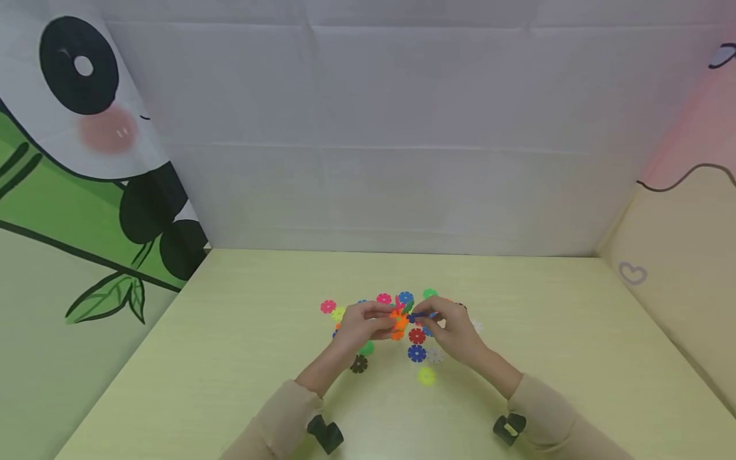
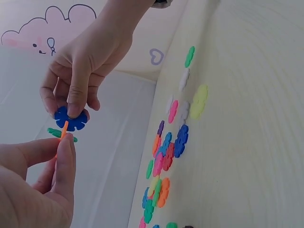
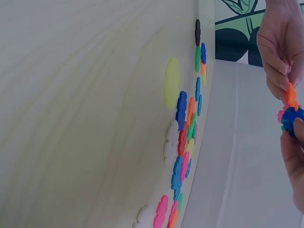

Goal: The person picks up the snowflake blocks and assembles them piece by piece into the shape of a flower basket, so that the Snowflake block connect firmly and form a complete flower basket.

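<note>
Left hand (image 1: 364, 322), pinching orange notched disc (image 3: 291, 96); right hand (image 1: 457, 329), pinching blue disc (image 2: 78, 123); both discs above the table (image 1: 230, 383), close together, contact uncertain; probably light, stiff plastic, somewhat slick, not fragile; best held by flat faces, slots clear.

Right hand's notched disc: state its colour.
The notched disc is blue, clearest in the left wrist view.

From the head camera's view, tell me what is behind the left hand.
A yellow disc and a green disc show around the left hand; whatever lies directly behind it is covered and cannot be seen.
</note>
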Motion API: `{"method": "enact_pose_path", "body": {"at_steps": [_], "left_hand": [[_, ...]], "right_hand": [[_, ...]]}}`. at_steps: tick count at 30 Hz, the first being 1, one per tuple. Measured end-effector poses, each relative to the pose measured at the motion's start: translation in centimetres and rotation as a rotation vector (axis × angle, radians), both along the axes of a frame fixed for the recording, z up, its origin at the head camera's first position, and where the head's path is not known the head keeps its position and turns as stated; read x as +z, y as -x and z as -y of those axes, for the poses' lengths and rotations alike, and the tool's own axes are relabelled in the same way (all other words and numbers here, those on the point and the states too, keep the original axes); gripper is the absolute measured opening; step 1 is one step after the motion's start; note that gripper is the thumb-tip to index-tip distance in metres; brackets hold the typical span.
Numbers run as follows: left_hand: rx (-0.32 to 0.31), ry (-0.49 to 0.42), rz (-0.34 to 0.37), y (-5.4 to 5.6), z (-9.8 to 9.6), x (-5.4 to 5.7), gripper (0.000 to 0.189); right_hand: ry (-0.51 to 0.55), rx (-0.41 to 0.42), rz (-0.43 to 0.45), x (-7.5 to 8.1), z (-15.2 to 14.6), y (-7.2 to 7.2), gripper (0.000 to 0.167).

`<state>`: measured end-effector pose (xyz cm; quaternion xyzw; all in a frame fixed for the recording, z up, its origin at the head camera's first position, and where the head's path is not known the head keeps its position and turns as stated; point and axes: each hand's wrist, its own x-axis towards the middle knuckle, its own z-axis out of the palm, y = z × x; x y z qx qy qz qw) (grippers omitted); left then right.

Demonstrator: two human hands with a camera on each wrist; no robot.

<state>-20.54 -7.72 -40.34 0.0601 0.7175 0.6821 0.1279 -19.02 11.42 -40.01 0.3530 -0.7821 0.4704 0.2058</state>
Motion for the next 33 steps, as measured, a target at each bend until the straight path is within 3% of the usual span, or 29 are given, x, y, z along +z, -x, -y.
{"method": "enact_pose_path", "body": {"at_steps": [5,11,19,23,26,30,33], "left_hand": [[0.063,-0.003,0.004,0.1,-0.6,0.3,0.028],[0.129,-0.009,0.016,0.3,-1.4,0.6,0.027],[0.179,0.002,0.013,0.3,-2.5,0.2,0.025],[0.165,0.009,-0.024,0.5,-2.7,0.2,0.025],[0.133,0.014,-0.044,0.9,-2.7,0.2,0.026],[0.105,0.027,-0.05,1.6,-2.4,-0.1,0.026],[0.119,0.05,-0.055,2.0,-1.9,-0.4,0.025]], "right_hand": [[-0.006,0.0,-0.067,1.0,0.2,-0.1,0.02],[0.012,0.029,-0.113,0.9,-0.3,0.8,0.024],[-0.042,0.053,-0.143,-2.0,-1.5,3.5,0.027],[-0.064,0.078,-0.169,-2.1,-1.9,4.1,0.026],[-0.068,0.101,-0.092,-1.5,-2.3,4.4,0.024],[-0.147,0.09,0.143,-1.0,-3.9,5.0,0.018],[-0.259,0.045,0.313,-1.2,-5.9,6.1,0.019]]}}
